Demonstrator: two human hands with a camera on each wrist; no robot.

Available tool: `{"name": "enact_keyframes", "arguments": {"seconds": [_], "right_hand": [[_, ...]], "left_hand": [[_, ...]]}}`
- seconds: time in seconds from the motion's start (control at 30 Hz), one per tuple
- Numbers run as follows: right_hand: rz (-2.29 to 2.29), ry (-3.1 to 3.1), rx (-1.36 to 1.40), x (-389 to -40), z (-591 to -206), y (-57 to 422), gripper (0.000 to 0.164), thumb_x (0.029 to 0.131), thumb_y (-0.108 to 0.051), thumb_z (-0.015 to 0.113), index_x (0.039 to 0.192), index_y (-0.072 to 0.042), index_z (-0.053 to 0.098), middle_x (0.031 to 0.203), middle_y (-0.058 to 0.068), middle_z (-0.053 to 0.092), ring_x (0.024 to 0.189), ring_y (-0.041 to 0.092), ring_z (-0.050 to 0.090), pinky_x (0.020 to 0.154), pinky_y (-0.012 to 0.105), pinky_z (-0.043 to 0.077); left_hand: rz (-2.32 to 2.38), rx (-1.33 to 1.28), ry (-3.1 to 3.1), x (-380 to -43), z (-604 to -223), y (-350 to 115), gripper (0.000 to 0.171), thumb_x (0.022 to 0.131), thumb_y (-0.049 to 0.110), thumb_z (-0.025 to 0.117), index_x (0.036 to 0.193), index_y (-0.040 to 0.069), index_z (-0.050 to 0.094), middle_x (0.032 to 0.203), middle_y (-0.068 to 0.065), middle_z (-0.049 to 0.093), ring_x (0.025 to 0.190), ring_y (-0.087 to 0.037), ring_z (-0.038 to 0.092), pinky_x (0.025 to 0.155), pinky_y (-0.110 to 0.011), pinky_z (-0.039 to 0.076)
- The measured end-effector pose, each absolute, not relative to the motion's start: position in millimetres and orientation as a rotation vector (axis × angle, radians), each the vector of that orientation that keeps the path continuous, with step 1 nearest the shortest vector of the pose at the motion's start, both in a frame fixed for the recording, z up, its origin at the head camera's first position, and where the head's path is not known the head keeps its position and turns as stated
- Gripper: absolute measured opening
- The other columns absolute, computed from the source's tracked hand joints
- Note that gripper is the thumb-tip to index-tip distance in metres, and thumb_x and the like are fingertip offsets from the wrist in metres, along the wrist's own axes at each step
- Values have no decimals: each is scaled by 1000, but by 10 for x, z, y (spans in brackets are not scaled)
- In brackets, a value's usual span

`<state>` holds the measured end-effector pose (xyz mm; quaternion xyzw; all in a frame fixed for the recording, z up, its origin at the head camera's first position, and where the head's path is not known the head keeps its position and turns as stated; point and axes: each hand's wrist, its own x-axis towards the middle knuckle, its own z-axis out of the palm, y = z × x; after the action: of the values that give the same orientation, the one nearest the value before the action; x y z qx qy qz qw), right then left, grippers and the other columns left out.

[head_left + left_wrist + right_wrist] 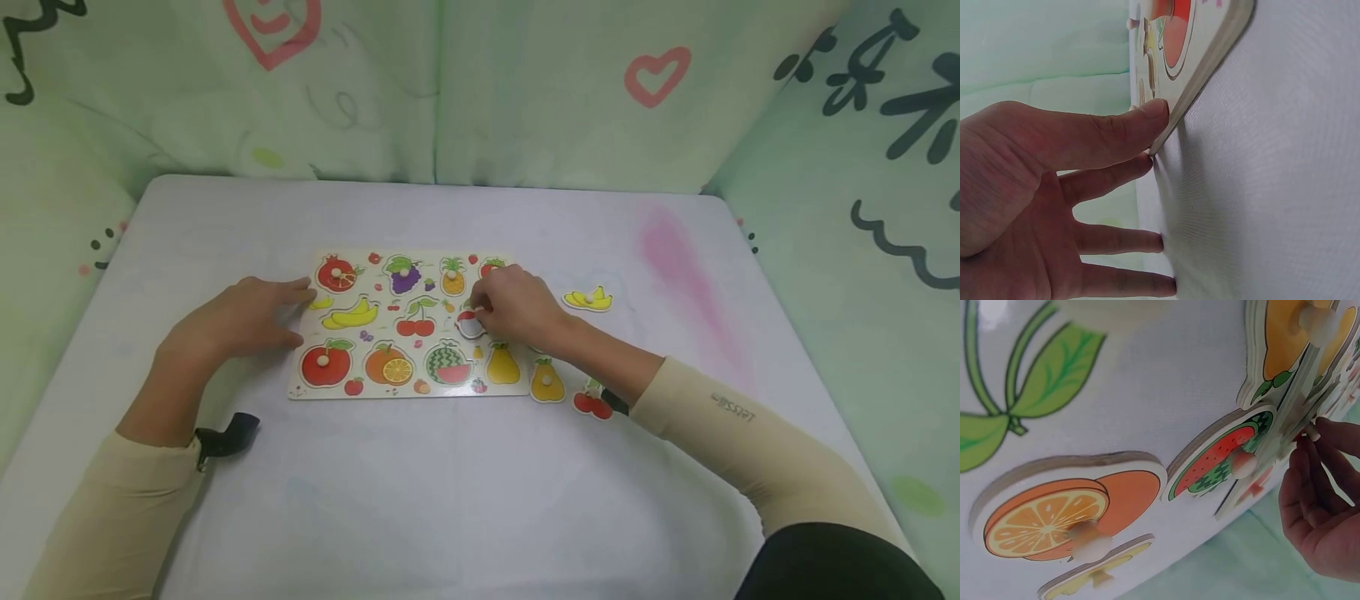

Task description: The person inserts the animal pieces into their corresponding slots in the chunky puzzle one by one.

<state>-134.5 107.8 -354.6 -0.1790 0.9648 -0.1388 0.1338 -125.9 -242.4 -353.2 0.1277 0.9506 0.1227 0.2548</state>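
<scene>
head view: your left hand [240, 317] touches the left edge of the puzzle board [382, 394]; your right hand [517, 305] pinches a wooden knob [1313, 432] over its right side.

left hand: fingers spread and nearly straight, thumb tip against the board's edge, nothing gripped. right hand: thumb and fingertips closed together on the knob; you cannot tell which piece it belongs to, your fingers hide most of it. the board lies flat on the white table [450, 492]; knobs show on its pomegranate, grapes, pineapple and apple. just beside its lower right corner lies the pear piece [547, 382], with the cherry piece [592, 404] near it. the banana piece [588, 298] lies beyond your forearm. right wrist view: the orange piece [1047, 522] and watermelon piece [1216, 459] lie on the table, near the board.
</scene>
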Motion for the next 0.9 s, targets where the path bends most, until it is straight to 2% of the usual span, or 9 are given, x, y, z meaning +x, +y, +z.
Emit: {"name": "enact_keyframes", "arguments": {"seconds": [0.37,0.57,0.9], "right_hand": [[-435,2765,-537,-1317,-3543,1074,22,96,-16,74,116,-10,80,111,4,79,96,20,65,82,32,58],[-429,2762,-550,-1316,-3564,1076,22,96,-16,74,116,-10,81,110,4,79,95,20,65,81,32,58],[-459,2761,-540,-1327,-3586,1089,21,95,-15,73,114,-11,81,107,3,78,95,21,65,85,34,58]], "left_hand": [[317,361,2591,-1248,-3517,-2418,76,89,22,81,156,8,47,164,-22,39,145,-54,36,106,-67,48],[323,357,2598,-1249,-3524,-2408,76,89,21,81,156,8,47,164,-22,39,145,-53,35,108,-68,45],[327,367,2591,-1245,-3510,-2414,75,90,21,80,155,7,48,164,-22,39,145,-53,36,107,-68,46]]}}
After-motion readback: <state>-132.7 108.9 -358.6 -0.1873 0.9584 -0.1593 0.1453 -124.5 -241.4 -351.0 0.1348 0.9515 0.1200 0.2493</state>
